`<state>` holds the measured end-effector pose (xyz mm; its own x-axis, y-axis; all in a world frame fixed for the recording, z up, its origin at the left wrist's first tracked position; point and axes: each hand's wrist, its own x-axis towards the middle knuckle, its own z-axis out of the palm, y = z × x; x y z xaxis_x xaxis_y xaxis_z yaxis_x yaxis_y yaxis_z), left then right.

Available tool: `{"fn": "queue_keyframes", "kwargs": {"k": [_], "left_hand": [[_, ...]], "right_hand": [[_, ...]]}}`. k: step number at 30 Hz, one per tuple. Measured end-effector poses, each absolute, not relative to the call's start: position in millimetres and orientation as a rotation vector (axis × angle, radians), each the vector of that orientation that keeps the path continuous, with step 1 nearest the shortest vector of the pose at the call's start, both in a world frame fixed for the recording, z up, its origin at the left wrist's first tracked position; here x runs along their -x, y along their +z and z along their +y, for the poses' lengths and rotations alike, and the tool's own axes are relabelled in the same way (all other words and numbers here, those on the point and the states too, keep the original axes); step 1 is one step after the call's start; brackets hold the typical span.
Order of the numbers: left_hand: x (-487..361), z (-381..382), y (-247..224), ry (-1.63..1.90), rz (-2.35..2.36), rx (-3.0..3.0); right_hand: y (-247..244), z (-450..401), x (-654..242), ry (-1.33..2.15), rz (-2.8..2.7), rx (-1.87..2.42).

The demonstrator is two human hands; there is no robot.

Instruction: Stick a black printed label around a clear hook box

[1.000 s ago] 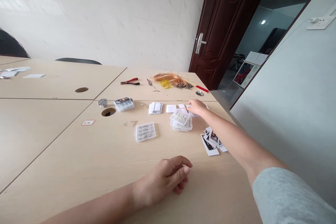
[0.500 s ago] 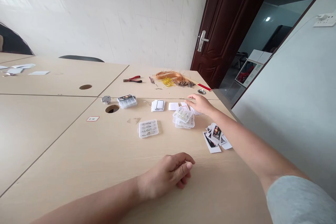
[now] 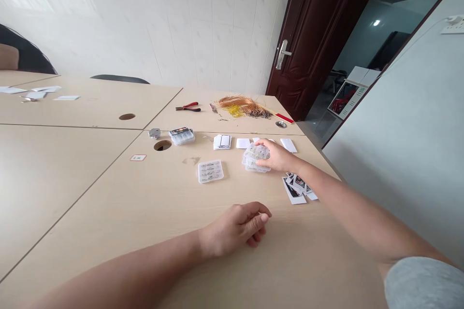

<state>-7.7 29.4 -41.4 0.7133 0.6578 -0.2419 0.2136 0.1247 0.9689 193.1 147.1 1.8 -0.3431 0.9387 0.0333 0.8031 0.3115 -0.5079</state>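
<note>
My right hand [image 3: 277, 155] reaches over a stack of clear plastic boxes [image 3: 255, 159], its thumb and fingers around the top box. My left hand [image 3: 237, 228] rests on the table nearer to me, fingers curled in, with nothing visible in it. Left of the stack lies a single clear box [image 3: 210, 172] with small metal pieces in rows. Behind are white cards [image 3: 222, 142] and a white piece [image 3: 288, 145]. Black printed cards [image 3: 294, 189] lie partly behind my right forearm.
Pliers [image 3: 188, 107], copper-coloured wires [image 3: 243, 105] and yellow pieces [image 3: 235, 110] lie at the back. More boxes [image 3: 182, 136] sit beside a round table hole [image 3: 163, 145]. A person's arm [image 3: 8, 57] shows at far left.
My right hand has moved from the cards behind the stack down to the top box and closed around it. My left hand keeps its pose. The view has shifted slightly.
</note>
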Motion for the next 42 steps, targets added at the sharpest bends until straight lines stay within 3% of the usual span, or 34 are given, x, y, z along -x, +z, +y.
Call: {"fn": "queue_keyframes", "kwargs": {"k": [20, 33, 42], "left_hand": [[8.5, 28.9, -39.9, 0.444, 0.792, -1.496], [12.6, 54.9, -33.9, 0.968, 1.217, -1.253], [14.8, 47.6, -28.8, 0.892, 1.246, -1.130]], "right_hand": [[-17.9, 151.4, -189.2, 0.556, -2.412, 1.437], [-22.3, 118.5, -194.1, 0.575, -2.336, 1.465], [-44.2, 118.3, -163.8, 0.474, -2.174, 1.537]]}}
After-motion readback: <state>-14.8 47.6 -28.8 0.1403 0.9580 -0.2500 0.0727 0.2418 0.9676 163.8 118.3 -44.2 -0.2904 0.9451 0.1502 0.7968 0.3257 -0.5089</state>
